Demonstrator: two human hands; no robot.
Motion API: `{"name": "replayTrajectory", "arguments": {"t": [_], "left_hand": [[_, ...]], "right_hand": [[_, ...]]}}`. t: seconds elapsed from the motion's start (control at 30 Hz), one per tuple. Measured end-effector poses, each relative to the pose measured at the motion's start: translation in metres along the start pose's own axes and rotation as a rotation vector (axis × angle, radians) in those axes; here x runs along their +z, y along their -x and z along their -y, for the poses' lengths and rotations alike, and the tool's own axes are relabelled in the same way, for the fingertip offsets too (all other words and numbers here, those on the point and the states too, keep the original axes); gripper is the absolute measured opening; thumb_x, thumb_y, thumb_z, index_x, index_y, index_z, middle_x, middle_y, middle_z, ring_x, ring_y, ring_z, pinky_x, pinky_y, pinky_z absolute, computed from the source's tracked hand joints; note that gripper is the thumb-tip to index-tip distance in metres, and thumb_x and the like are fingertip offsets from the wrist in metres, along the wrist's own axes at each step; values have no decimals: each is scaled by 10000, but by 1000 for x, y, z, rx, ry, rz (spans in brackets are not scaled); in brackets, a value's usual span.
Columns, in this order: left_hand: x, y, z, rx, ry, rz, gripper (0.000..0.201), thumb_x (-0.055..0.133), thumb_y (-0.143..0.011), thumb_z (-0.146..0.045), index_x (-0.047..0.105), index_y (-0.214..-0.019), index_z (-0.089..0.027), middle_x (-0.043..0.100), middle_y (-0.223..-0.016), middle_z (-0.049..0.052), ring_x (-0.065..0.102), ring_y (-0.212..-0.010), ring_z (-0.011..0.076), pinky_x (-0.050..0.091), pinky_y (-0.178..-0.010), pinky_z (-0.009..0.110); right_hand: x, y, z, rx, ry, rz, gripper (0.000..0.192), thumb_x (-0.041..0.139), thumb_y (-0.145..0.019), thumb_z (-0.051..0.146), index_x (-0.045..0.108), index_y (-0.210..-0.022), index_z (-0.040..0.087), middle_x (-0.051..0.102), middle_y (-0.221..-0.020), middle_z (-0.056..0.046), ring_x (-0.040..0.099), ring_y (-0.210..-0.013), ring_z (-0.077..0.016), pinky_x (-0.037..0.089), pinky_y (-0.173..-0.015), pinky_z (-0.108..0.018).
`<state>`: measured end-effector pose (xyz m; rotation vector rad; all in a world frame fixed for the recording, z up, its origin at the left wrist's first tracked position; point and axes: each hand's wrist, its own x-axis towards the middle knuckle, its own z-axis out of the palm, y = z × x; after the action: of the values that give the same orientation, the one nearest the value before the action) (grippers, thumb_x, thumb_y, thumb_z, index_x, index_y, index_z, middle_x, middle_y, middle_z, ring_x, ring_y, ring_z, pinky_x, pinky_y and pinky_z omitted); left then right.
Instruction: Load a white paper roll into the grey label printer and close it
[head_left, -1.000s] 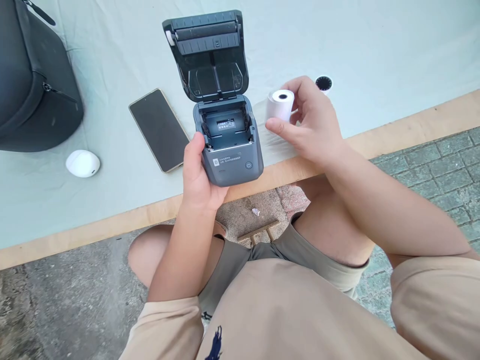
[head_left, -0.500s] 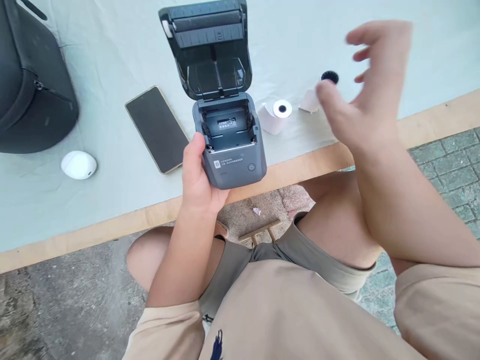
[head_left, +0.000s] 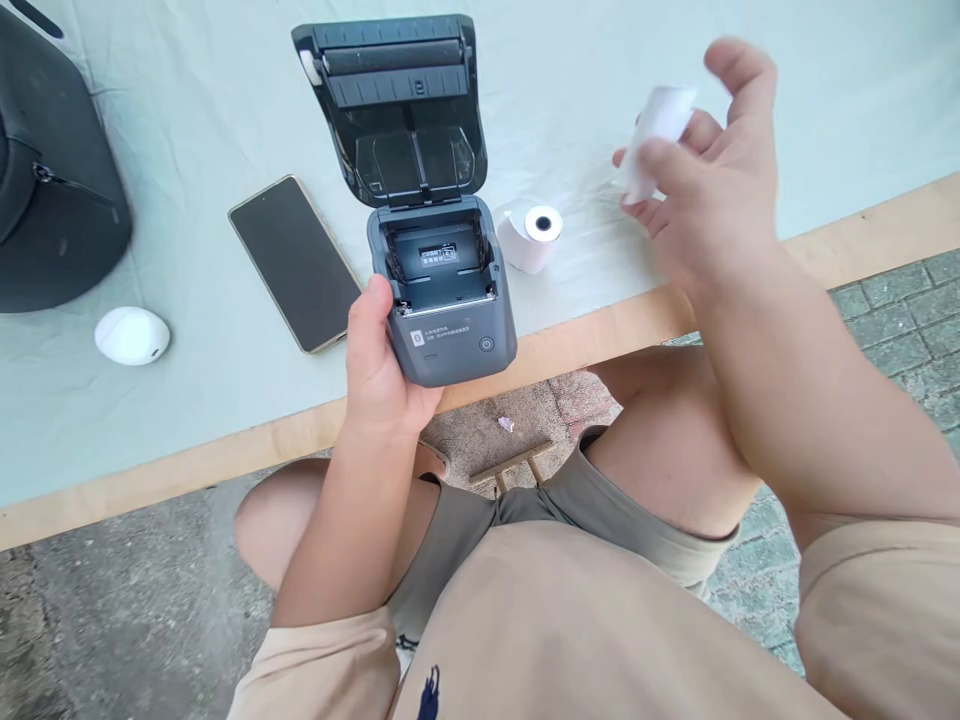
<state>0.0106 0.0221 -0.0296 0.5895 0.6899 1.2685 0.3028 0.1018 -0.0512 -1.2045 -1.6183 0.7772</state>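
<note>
A dark grey label printer [head_left: 454,345] is gripped by my left hand [head_left: 386,370], thumb along its left side and fingers underneath. Its lid [head_left: 412,140] stands raised, and the paper bay inside holds no roll. My right hand [head_left: 712,170] pinches a white paper roll [head_left: 660,130], tilted above the cloth and slightly blurred. Just right of the printer, a second paper roll [head_left: 529,240] stands on end with its dark core facing up and a loose paper end at its left.
Left of the printer lies a phone [head_left: 300,265] with a dark screen. Farther left are a white rounded device [head_left: 133,335] and a black zipped bag [head_left: 56,190]. The wooden table edge [head_left: 585,335] runs in front of my knees.
My right hand has closed on the paper roll that stood at the right and now holds it tilted. The printer stays in my left hand; the whole view shifts slightly left.
</note>
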Motion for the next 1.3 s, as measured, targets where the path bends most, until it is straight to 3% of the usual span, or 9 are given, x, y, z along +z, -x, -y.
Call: {"name": "replayTrajectory", "arguments": {"t": [0.1,0.17,0.3,0.47,0.63,0.87,1.0,1.13,1.3], "left_hand": [[0,0,0,-1,-15,-2,439,449,-941,-549,732,-950,-213,752,-1036,52,682,-1141,251,568,-1024,380],[1,0,-1,-3,-25,-3,429,457,-941,-544,730,-944,-212,752,-1040,48,673,-1161,242,557,-1037,366],[4,0,-2,9,-23,2,440,444,-953,-534,726,-931,-198,752,-1034,41,684,-1139,227,565,-1011,340],[5,2,-1,27,-3,-18,371,475,-974,-458,724,-979,-184,768,-973,27,719,-1038,191,610,-889,277],[1,3,1,15,30,-24,274,597,-925,-406,689,-1055,-183,768,-1008,1,737,-969,149,608,-903,243],[3,4,0,-11,-76,-26,279,655,-883,-428,663,-1061,-213,755,-1017,22,665,-1201,228,574,-994,292],[4,5,0,-20,-56,-37,240,591,-914,-402,660,-1042,-211,753,-1023,23,632,-1253,228,539,-1055,299],[2,4,1,-34,-30,-7,248,545,-924,-426,659,-1009,-223,734,-1077,37,585,-1306,241,520,-1077,316],[2,1,1,-6,-29,-45,319,496,-927,-506,650,-924,-226,719,-1077,42,568,-1313,257,520,-1061,338]], "right_hand": [[-9,-4,-6,226,-317,2,195,449,-910,310,509,-1093,341,611,-1220,-13,659,-1095,-248,595,-714,-392],[-2,0,12,201,-313,-14,247,481,-904,286,551,-1125,371,616,-1214,16,665,-1093,-230,609,-766,-388],[37,19,81,-119,-179,-170,440,569,-892,224,556,-1302,385,537,-1363,33,673,-1001,-148,604,-732,-268],[79,31,129,-461,-59,37,437,628,-840,155,552,-1257,260,617,-1239,0,648,-1056,-155,560,-821,-289],[94,22,126,-410,267,61,314,582,-762,27,516,-996,225,675,-980,29,683,-1023,-154,548,-740,-272],[94,15,115,-309,488,152,142,622,-813,186,559,-925,245,732,-1054,43,709,-964,-181,540,-748,-324],[93,17,115,-401,492,93,64,597,-870,206,603,-822,249,739,-955,41,692,-916,-176,531,-836,-355],[96,25,121,-534,473,-20,97,597,-877,230,603,-781,241,702,-832,11,641,-793,-176,476,-733,-365],[104,39,123,-597,436,29,105,588,-902,219,604,-800,237,703,-797,49,658,-812,-148,423,-723,-357]]}}
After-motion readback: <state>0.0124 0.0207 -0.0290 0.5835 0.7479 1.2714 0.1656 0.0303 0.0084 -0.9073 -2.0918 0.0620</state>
